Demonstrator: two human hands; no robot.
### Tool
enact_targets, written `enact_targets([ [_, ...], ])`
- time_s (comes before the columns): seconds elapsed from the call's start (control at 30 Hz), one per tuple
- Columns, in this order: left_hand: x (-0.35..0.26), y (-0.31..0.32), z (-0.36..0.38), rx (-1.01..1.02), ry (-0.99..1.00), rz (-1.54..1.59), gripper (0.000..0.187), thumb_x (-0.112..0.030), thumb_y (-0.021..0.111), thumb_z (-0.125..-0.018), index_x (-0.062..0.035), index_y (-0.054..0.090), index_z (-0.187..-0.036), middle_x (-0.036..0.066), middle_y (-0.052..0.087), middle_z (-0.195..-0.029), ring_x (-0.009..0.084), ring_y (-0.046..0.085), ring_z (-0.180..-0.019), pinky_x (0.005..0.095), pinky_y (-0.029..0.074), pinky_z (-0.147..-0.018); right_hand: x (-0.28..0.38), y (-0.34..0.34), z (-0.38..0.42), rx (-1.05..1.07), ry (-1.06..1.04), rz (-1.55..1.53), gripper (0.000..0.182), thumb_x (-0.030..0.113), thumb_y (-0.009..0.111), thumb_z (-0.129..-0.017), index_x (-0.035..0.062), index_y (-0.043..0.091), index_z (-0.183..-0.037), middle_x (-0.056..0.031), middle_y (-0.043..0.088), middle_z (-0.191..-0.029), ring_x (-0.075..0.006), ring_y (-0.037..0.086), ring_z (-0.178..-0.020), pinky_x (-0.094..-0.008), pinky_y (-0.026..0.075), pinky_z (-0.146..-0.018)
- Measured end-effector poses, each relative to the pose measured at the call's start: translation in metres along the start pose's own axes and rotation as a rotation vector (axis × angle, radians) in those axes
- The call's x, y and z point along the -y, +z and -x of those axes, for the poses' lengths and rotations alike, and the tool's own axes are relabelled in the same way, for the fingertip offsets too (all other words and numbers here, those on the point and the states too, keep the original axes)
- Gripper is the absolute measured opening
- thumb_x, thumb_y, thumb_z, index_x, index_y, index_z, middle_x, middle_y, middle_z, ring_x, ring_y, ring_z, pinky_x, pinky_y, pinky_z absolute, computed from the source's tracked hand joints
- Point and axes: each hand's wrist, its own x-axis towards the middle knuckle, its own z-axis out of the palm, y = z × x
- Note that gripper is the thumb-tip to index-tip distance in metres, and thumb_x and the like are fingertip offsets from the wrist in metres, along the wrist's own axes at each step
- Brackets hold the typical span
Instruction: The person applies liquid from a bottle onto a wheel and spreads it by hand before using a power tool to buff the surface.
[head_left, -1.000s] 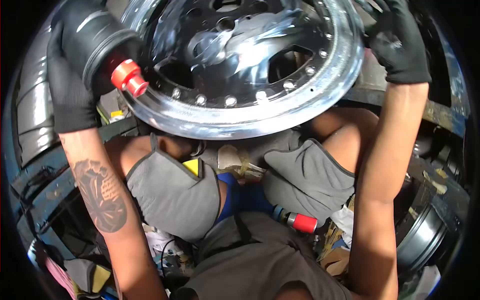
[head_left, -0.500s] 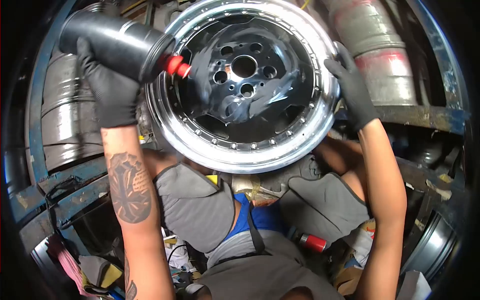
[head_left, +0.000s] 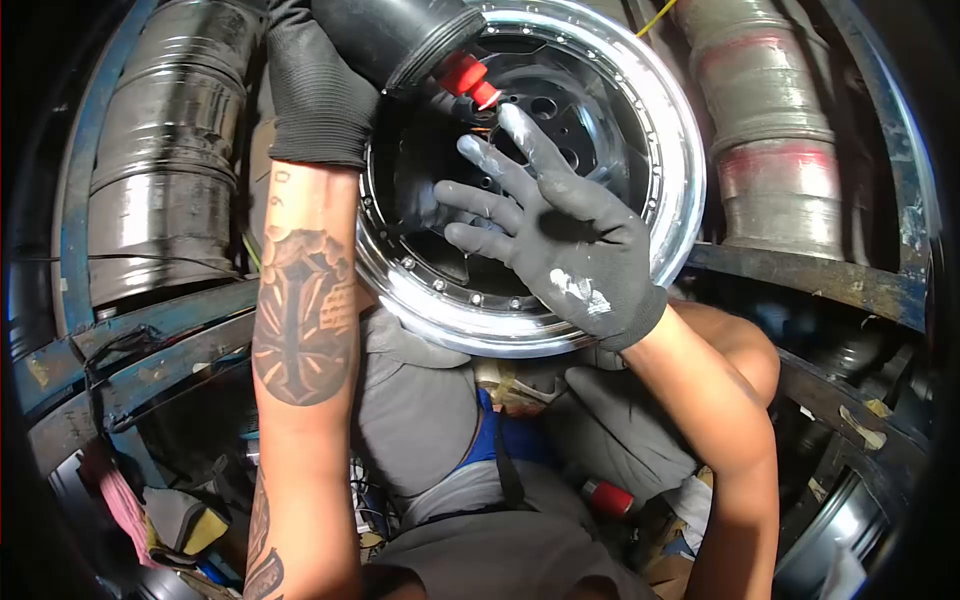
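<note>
My left hand (head_left: 318,100), in a black knit glove, is wrapped round a large black bottle (head_left: 405,35). The bottle is tipped so that its red nozzle (head_left: 468,80) points down to the right. Gloved as well, my right hand (head_left: 575,225) is turned palm up with fingers spread, its fingertips close to the nozzle. White stuff marks those fingertips and the heel of the palm. Behind both hands is a wheel (head_left: 672,160) with a shiny silver lip, small bolts round it and a glossy black centre. My right hand covers part of that centre.
Stacked metal wheel barrels stand at left (head_left: 165,150) and at right (head_left: 775,140), within a worn blue metal frame (head_left: 810,285). A red can (head_left: 608,497) is by my lap. A pink cloth (head_left: 125,505) and a grey and yellow pad (head_left: 190,525) lie at lower left.
My right hand has left the wheel's right edge and come in front of it, palm up. The bottle in my left hand has moved right, its nozzle now near the right fingertips.
</note>
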Motion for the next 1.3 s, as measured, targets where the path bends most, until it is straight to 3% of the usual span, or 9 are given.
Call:
enact_targets([
  [0.3,0.0,-0.006,-0.002,-0.006,0.019,0.015,0.062,-0.06,0.062,-0.095,-0.0051,0.062,-0.124,0.012,0.069,-0.108,0.0285,0.069,-0.098,0.0451,0.058,-0.091,-0.002,0.01,-0.009,0.075,0.113,-0.159,0.071,0.018,0.055,-0.1,0.0097,0.024,-0.163,-0.0156,0.04,-0.153,-0.0394,0.047,-0.138,-0.0537,0.044,-0.111],
  [0.5,-0.01,-0.008,-0.005,-0.063,0.11,-0.039,0.059,-0.056,0.06,-0.096,-0.0054,0.062,-0.125,0.012,0.069,-0.113,0.0292,0.067,-0.104,0.0463,0.056,-0.095,0.019,0.013,-0.016,-0.002,0.076,0.051,0.06,0.021,0.055,-0.102,-0.0038,0.037,-0.153,-0.0223,0.036,-0.158,-0.0434,0.045,-0.139,-0.053,0.046,-0.111],
  [0.8,-0.015,-0.016,-0.017,-0.162,0.216,-0.118,0.054,-0.051,0.057,-0.097,-0.0059,0.062,-0.128,0.012,0.067,-0.122,0.0302,0.065,-0.113,0.0483,0.053,-0.101,0.024,0.021,-0.025,0.01,0.069,-0.013,0.059,0.022,0.057,-0.099,0.0016,0.042,-0.152,-0.0195,0.042,-0.155,-0.0436,0.043,-0.141,-0.0561,0.042,-0.113],
  [0.83,-0.017,-0.018,-0.018,-0.173,0.23,-0.13,0.054,-0.05,0.057,-0.098,-0.0059,0.062,-0.128,0.012,0.067,-0.123,0.0303,0.065,-0.114,0.0485,0.053,-0.102,0.029,0.022,-0.026,-0.009,0.053,0.124,0.055,0.026,0.059,-0.099,0.0022,0.049,-0.148,-0.0194,0.039,-0.158,-0.0416,0.05,-0.137,-0.051,0.05,-0.106],
  [0.87,-0.019,-0.019,-0.019,-0.185,0.244,-0.147,0.053,-0.049,0.057,-0.098,-0.006,0.062,-0.128,0.012,0.067,-0.124,0.0304,0.065,-0.114,0.0487,0.053,-0.102,0.042,0.008,-0.023,0.021,0.032,0.291,0.056,0.022,0.055,-0.1,-0.0014,0.044,-0.15,-0.0227,0.041,-0.157,-0.0437,0.048,-0.139,-0.0507,0.045,-0.112],
  [1.03,-0.034,-0.035,-0.035,-0.257,0.33,-0.222,0.051,-0.046,0.055,-0.099,-0.0063,0.062,-0.13,0.012,0.067,-0.129,0.031,0.064,-0.119,0.0498,0.051,-0.106,0.141,0.022,-0.001,-0.363,-0.199,1.485,0.036,0.015,0.061,-0.099,-0.0005,0.066,-0.13,-0.0152,0.061,-0.142,-0.0246,0.069,-0.116,-0.034,0.052,-0.104],
  [1.17,-0.042,-0.051,-0.042,-0.301,0.365,-0.255,0.05,-0.044,0.054,-0.1,-0.0065,0.062,-0.131,0.012,0.066,-0.133,0.0314,0.063,-0.123,0.0506,0.05,-0.108,0.164,-0.031,0.03,-0.44,-0.174,2.622,0.035,0.023,0.063,-0.096,0.0104,0.07,-0.129,-0.0181,0.06,-0.142,-0.0335,0.055,-0.134,-0.0424,0.043,-0.112],
  [1.2,-0.043,-0.053,-0.044,-0.308,0.364,-0.259,0.049,-0.043,0.054,-0.1,-0.0065,0.063,-0.131,0.012,0.066,-0.134,0.0315,0.063,-0.124,0.0508,0.05,-0.109,0.156,-0.035,0.029,-0.438,0.041,2.78,0.038,0.028,0.062,-0.095,0.0135,0.07,-0.129,-0.0199,0.056,-0.144,-0.0393,0.042,-0.142,-0.0482,0.034,-0.118],
  [1.3,-0.043,-0.056,-0.046,-0.317,0.325,-0.262,0.049,-0.042,0.054,-0.1,-0.0062,0.062,-0.132,0.012,0.066,-0.135,0.0313,0.062,-0.125,0.0512,0.049,-0.11,0.114,-0.035,0.038,-0.379,0.039,2.726,0.039,0.032,0.056,-0.089,0.0122,0.075,-0.117,-0.018,0.065,-0.126,-0.0378,0.049,-0.132,-0.0573,0.033,-0.114],
])
